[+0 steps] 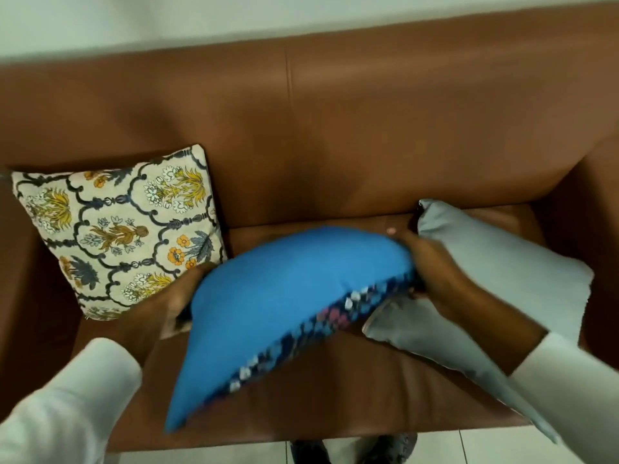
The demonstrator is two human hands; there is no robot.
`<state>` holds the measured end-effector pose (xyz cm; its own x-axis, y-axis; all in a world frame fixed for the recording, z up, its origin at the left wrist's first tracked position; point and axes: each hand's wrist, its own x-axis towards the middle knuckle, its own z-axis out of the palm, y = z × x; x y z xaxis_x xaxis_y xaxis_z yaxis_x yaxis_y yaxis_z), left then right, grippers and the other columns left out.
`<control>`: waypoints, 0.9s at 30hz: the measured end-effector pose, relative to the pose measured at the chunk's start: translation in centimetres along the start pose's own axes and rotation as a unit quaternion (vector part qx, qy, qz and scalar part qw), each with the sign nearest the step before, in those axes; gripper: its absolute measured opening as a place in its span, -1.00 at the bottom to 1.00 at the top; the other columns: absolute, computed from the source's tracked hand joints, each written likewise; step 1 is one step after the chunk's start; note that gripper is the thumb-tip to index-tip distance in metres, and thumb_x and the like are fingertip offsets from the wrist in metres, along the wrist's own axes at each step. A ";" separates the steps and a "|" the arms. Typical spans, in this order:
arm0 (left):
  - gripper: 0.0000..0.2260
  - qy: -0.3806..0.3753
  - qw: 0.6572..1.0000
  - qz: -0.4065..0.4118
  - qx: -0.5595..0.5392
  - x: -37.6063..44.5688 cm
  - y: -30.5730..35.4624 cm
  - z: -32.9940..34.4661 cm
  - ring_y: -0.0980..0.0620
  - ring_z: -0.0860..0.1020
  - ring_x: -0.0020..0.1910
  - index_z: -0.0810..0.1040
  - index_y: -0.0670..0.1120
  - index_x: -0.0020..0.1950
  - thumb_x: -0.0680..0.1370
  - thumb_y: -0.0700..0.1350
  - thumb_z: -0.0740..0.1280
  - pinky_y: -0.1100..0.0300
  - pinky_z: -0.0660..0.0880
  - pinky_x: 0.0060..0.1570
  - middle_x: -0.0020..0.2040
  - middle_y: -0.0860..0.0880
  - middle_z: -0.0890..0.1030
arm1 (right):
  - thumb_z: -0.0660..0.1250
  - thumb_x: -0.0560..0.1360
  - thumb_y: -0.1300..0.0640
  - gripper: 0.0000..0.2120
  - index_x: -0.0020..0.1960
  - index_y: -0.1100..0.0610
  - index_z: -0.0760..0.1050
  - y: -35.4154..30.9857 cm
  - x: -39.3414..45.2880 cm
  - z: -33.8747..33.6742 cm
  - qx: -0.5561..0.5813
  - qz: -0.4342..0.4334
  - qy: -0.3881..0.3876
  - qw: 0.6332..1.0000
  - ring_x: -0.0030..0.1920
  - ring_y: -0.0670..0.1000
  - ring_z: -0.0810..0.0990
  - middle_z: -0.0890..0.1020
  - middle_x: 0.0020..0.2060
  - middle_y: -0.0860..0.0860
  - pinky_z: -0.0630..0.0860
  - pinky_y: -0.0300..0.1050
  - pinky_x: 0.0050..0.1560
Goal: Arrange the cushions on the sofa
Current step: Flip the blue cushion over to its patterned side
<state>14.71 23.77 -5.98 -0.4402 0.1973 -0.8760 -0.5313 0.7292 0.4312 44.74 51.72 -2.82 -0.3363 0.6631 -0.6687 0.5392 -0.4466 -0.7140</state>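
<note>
A blue cushion [284, 296] with a patterned sequin underside is held over the middle of the brown leather sofa [335, 135]. My left hand [167, 306] grips its left edge and my right hand [432, 266] grips its right edge. A cream floral cushion [117, 229] leans in the sofa's left corner. A plain grey cushion [485, 262] lies on the right of the seat, partly under my right arm.
The sofa's armrests [589, 202] rise on both sides. A white wall [167, 18] stands behind the backrest. Pale floor tiles [502, 447] and my feet [351, 450] show below the seat's front edge.
</note>
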 end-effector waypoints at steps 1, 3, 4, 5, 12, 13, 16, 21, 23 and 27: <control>-0.50 -0.006 1.000 0.009 -0.020 0.2 1.2 -1.0 -0.15 0.82 -0.11 0.69 -0.18 0.31 0.77 0.20 0.20 0.05 0.72 -0.19 0.00 -0.24 0.83 | 0.39 0.62 -0.23 -0.65 -0.12 0.03 0.64 -2.6 0.3 -0.8 0.053 0.016 -0.009 0.998 -0.56 -0.04 0.58 0.69 -0.43 -0.04 0.39 -0.27 -0.59; -0.55 -0.014 0.997 0.004 -0.076 0.4 3.7 -1.7 -0.07 0.73 -0.41 0.64 -0.25 0.28 0.81 0.10 0.17 0.15 0.67 -0.48 -0.19 -0.18 0.78 | 0.26 0.60 -0.40 -0.52 -0.18 -0.01 0.54 -6.7 1.3 -1.9 0.119 0.009 0.007 0.993 -0.63 -0.02 0.39 0.50 -0.53 0.00 0.28 -0.30 -0.58; -0.54 -0.022 0.995 0.002 -0.102 0.6 4.8 -1.2 -0.03 0.67 -0.45 0.66 -0.25 0.22 0.81 0.11 0.16 0.22 0.62 -0.54 -0.22 -0.16 0.75 | 0.15 0.56 -0.52 -0.39 -0.18 0.01 0.53 -8.1 1.9 -1.8 0.140 -0.006 0.017 0.990 -0.62 -0.01 0.36 0.46 -0.52 0.01 0.28 -0.31 -0.52; -0.51 -0.036 0.991 0.006 -0.129 1.0 5.7 -0.2 0.00 0.63 -0.42 0.69 -0.21 0.14 0.80 0.15 0.15 0.27 0.58 -0.56 -0.20 -0.15 0.73 | 0.04 0.54 -0.60 -0.28 -0.19 0.03 0.53 -8.8 2.8 -1.1 0.151 -0.032 0.033 0.987 -0.61 -0.01 0.37 0.46 -0.51 0.02 0.30 -0.29 -0.48; -0.56 0.182 0.911 0.227 -0.291 2.9 6.5 9.6 -0.17 0.62 0.41 0.58 -0.07 0.47 0.82 0.17 0.10 -0.03 0.64 0.25 0.29 -0.03 0.65 | 0.24 0.78 -0.18 -0.31 0.76 0.18 0.20 -1.7 7.7 8.5 -0.292 -0.327 0.204 0.875 0.56 0.35 0.42 0.40 0.61 0.32 0.44 0.31 0.53; -0.55 0.268 0.876 0.326 -0.235 2.6 6.0 10.3 -0.17 0.54 0.54 0.49 -0.06 0.57 0.82 0.16 0.10 -0.13 0.57 0.43 0.44 -0.07 0.58 | 0.23 0.77 -0.19 -0.32 0.77 0.12 0.21 -0.6 8.1 8.8 -0.338 -0.359 0.267 0.828 0.52 0.39 0.42 0.39 0.60 0.32 0.44 0.36 0.46; -0.41 0.329 0.722 0.589 0.153 3.1 5.0 12.6 -0.19 0.18 0.81 0.19 0.06 0.80 0.80 0.21 0.16 -0.27 0.14 0.75 0.81 -0.10 0.20 | 0.10 0.78 -0.26 -0.40 0.78 -0.15 0.14 0.8 9.5 9.2 -0.391 -0.396 0.290 0.779 0.71 0.43 0.14 0.12 0.76 0.21 0.13 0.57 0.60; -0.29 0.271 0.602 0.567 0.492 7.8 7.4 13.1 -0.14 0.12 0.84 0.17 0.21 0.82 0.71 0.46 0.07 -0.54 -0.11 0.69 0.85 0.04 0.15 | -0.10 0.81 -0.27 -0.38 0.82 -0.11 0.04 1.9 13.4 7.1 -0.424 -0.446 0.182 0.767 0.78 0.41 -0.07 0.03 0.83 0.01 0.17 0.65 0.60; -0.23 0.278 0.610 0.567 0.479 9.4 9.2 10.8 -0.09 0.14 0.83 0.15 0.18 0.82 0.68 0.49 0.12 -0.28 -0.19 0.74 0.85 0.05 0.17 | -0.13 0.79 -0.32 -0.35 0.81 -0.14 -0.14 2.0 14.7 6.7 -0.407 -0.446 0.175 0.778 0.80 0.34 -0.09 -0.13 0.81 -0.13 0.16 0.59 0.63; -0.33 0.309 0.628 0.547 0.460 9.0 9.5 9.0 -0.10 0.21 0.81 0.17 0.11 0.82 0.76 0.37 0.06 -0.20 0.00 0.76 0.83 0.01 0.23 | 0.02 0.77 -0.34 -0.20 0.82 0.09 -0.07 2.7 14.9 6.5 -0.293 -0.408 0.175 0.847 0.81 0.26 -0.06 -0.13 0.79 -0.06 0.00 0.26 0.79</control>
<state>12.21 38.35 -11.71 -0.5252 0.8253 0.2077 0.8509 0.5050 0.1448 36.19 56.52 -16.00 -0.5872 0.7907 0.1728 0.5628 0.5524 -0.6150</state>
